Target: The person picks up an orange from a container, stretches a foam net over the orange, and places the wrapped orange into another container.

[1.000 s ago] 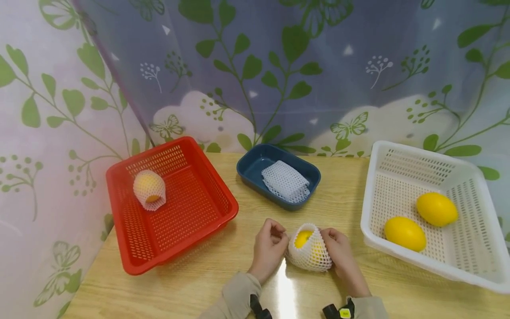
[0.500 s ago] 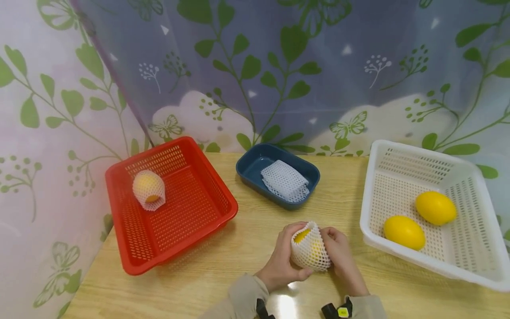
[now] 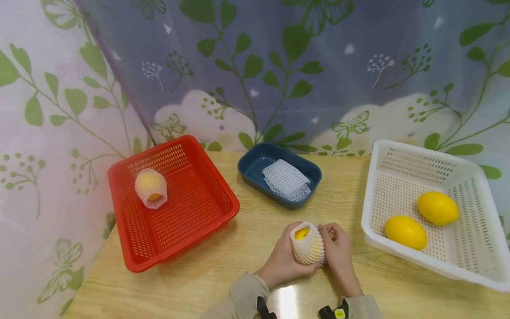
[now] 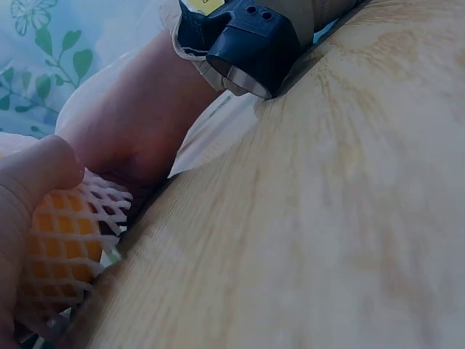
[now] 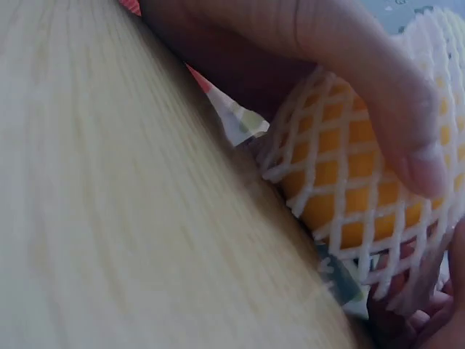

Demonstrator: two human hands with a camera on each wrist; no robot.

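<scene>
Near the table's front, my left hand [image 3: 283, 261] grips a yellow oval fruit [image 3: 302, 233] wrapped in a white foam net [image 3: 311, 250]. Its thumb [image 4: 43, 171] lies across the net in the left wrist view. On the other side, my right hand [image 3: 338, 254] has curled fingers at the net's right end. In the right wrist view, those fingers [image 5: 429, 320] pinch the net's loose edge, partly cut off by the frame. Yellow fruit shows through the mesh and at the net's upper opening.
A red basket [image 3: 195, 241] at left holds one netted fruit [image 3: 151, 186]. Folded foam nets [image 3: 286, 179] lie in a blue tray [image 3: 249, 170] at the back. At right, a white basket [image 3: 368, 195] holds two bare yellow fruits [image 3: 438, 208]. A patterned curtain [image 3: 255, 79] hangs behind.
My left hand has come in from the left, gone round the netted fruit and turned it slightly more upright. The right hand's fingers have shifted a little along the net's right end.
</scene>
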